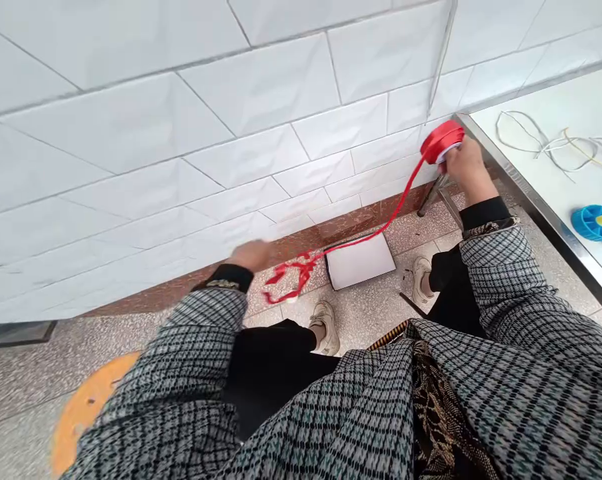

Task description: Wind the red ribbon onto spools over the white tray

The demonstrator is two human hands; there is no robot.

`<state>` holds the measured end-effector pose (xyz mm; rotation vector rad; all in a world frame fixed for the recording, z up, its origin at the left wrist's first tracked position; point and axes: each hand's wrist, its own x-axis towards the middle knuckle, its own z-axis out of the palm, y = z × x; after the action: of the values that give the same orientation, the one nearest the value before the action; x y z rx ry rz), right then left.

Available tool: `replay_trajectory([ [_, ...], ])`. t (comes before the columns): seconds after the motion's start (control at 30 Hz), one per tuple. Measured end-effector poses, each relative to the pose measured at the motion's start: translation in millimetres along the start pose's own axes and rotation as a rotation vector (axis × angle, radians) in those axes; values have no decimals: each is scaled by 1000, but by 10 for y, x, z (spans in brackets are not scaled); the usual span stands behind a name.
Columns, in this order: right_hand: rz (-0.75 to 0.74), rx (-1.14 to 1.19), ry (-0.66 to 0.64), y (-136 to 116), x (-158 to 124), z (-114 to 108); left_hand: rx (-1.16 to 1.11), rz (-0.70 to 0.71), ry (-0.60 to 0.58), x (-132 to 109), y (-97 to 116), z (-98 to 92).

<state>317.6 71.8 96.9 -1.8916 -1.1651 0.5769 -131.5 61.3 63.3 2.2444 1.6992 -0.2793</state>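
My right hand (465, 165) is wrapped round a red ribbon spool (441, 141), held out near the corner of a metal-edged table (531, 197). A red ribbon (381, 230) runs from the spool down and left to my left hand (252, 255), which is blurred by motion. Loose loops of the ribbon (291, 277) hang in a tangle just right of that hand, above the floor. Both arms wear checked grey sleeves. My fingers on the left hand are not clear.
A white tiled wall (181, 133) fills the upper view. A white flat board (361, 260) lies on the speckled floor by my shoes (325, 323). The table holds a blue reel (593, 222) and loose pale cords (545, 140). An orange stool edge (83, 410) shows lower left.
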Motion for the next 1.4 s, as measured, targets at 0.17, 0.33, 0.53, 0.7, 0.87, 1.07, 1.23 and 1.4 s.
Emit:
replay_trajectory([
  [0.17,-224,-294,-111,-117,-159,325,-412,129,145,456,639,49],
  [0.33,-376,-579,-136,-225,-278,588,-1329,357,196,675,1594,240],
  [0.53,-448,-730,-135,-249,-303,725,-1558,269,218,537,1684,333],
  [0.7,-504,-815,-207,-320,-425,805,-1493,280,162,416,1447,288],
  [0.87,-521,-858,-246,-369,-514,900,-1408,260,220,363,1317,382],
  [1.07,-512,-945,-319,-436,-571,965,-1146,307,563,377,1160,492],
  [1.23,-547,-981,-408,-505,-672,1011,-1147,205,565,394,1068,564],
  [1.4,-544,-998,-454,-558,-747,1036,-1235,192,502,372,1076,633],
])
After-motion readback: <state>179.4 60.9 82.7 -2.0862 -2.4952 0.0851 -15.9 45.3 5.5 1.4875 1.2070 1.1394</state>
